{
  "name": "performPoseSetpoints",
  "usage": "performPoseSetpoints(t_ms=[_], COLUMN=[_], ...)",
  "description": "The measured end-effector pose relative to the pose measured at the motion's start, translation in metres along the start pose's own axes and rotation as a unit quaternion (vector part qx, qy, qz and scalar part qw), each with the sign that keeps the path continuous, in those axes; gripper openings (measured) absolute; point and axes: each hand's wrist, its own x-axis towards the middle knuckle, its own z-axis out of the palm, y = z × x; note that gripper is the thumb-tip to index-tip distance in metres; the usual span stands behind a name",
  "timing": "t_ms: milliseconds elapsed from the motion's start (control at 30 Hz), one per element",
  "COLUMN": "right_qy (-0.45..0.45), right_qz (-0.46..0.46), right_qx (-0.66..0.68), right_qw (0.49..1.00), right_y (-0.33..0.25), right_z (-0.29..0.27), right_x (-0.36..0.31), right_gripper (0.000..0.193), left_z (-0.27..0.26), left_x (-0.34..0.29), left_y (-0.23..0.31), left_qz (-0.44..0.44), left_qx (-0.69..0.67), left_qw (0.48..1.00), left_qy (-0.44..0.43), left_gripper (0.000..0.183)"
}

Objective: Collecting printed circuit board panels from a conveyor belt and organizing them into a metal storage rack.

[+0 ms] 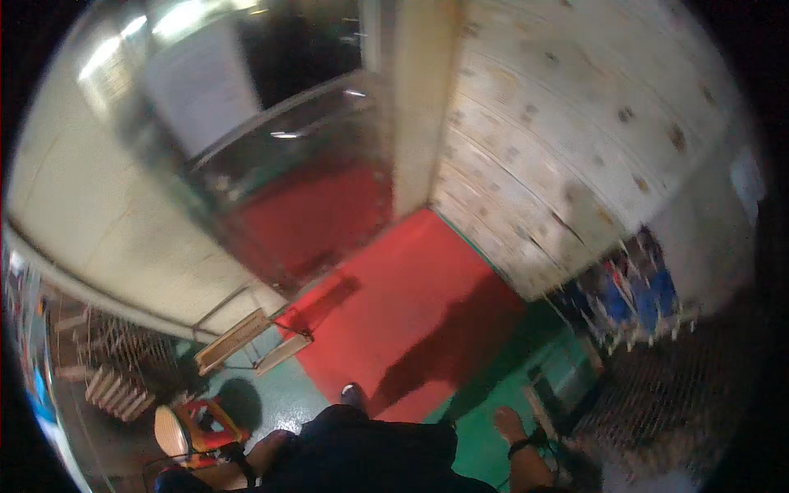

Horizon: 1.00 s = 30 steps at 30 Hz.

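Observation:
My left hand hangs low beside my dark clothing, a dark band on its wrist. Its fingers are hidden against my body. On the other side, my right hand hangs over the green floor, also with a dark band at the wrist. It is small and blurred, so its fingers cannot be made out; no held thing shows at either hand. Ahead lies a red mat, with one of my shoes at its near edge. Beyond the mat stands a glass door with a metal handle.
A yellow-topped stool and a small wooden-slatted frame stand at left, near slatted racks. At right are a blotched pale panel wall, blue and dark items on a rack and green floor.

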Motion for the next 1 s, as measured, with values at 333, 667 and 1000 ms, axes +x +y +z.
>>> performPoseSetpoints(t_ms=[333,667,1000], right_qy=[-0.224,-0.119,-0.430], right_qz=[-0.032,-0.396,-0.412], right_qx=[-0.005,-0.173,-0.058], right_qw=[0.974,0.894,0.801], right_y=[-0.067,-0.412,-0.765], right_z=[-0.078,-0.066,0.085], right_x=[0.280,0.535,0.398], right_gripper=[0.020,0.017,0.030], left_z=[0.094,0.265,0.236], left_x=[-0.069,-0.090,-0.066], left_y=[-0.159,-0.100,-0.133], left_qz=[-0.197,-0.274,-0.138], left_qx=[-0.302,-0.329,-0.698], left_qw=[0.900,0.763,0.516], left_qy=[0.244,0.484,0.476], left_gripper=[0.059,0.054,0.056])
